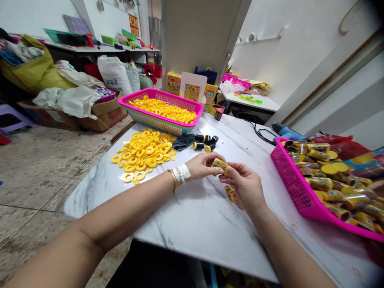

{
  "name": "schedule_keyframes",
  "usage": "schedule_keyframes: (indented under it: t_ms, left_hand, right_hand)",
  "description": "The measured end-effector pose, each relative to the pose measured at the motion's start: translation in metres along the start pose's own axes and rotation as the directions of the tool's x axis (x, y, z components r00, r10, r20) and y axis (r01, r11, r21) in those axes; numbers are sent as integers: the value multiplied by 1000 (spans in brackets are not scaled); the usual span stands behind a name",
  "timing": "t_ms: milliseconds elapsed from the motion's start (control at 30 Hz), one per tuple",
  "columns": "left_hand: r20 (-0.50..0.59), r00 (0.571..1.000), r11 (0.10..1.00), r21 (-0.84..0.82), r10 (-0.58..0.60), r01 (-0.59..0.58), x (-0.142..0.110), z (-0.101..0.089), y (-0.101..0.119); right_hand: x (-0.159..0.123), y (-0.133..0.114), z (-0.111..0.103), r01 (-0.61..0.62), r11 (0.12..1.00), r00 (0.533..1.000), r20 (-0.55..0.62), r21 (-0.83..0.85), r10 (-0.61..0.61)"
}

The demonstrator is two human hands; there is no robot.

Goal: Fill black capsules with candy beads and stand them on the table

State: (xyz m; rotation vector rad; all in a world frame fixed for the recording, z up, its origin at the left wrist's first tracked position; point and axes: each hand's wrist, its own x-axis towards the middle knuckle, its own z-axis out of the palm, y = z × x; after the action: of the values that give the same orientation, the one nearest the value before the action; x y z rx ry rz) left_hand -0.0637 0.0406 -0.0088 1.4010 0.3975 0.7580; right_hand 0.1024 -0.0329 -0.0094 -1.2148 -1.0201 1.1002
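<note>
Above the middle of the white marbled table, my left hand and my right hand both grip a small tube with a shiny yellow printed wrap. The fingers of both hands are closed round its two ends. Under my right hand lies a small stack of printed yellow and purple labels, partly covered by the hand. Just beyond my hands are several black cylinders with yellow ends beside a dark cloth. Left of these spreads a pile of yellow ring-shaped plastic pieces.
A pink basket of yellow rings stands at the back left of the table. At the right, another pink basket holds many wrapped tubes. Printed yellow boxes and a red tape roll holder stand at the back, with a black cable nearby.
</note>
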Motion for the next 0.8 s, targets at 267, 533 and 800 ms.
schedule_keyframes:
  t_ms: [267, 533, 800]
  left_hand:
    - [54, 992, 992, 55, -115, 112, -1, -8, 1]
    - [-33, 996, 986, 146, -78, 82, 1, -3, 2]
    - [-77, 947, 949, 19, -313, 315, 3, 1, -4]
  right_hand:
    - [4, 0, -2, -62, 995, 995, 82, 76, 56]
    - [4, 6, -3, 33, 999, 998, 53, 30, -35]
    - [14, 6, -13, -96, 994, 959, 274, 54, 77]
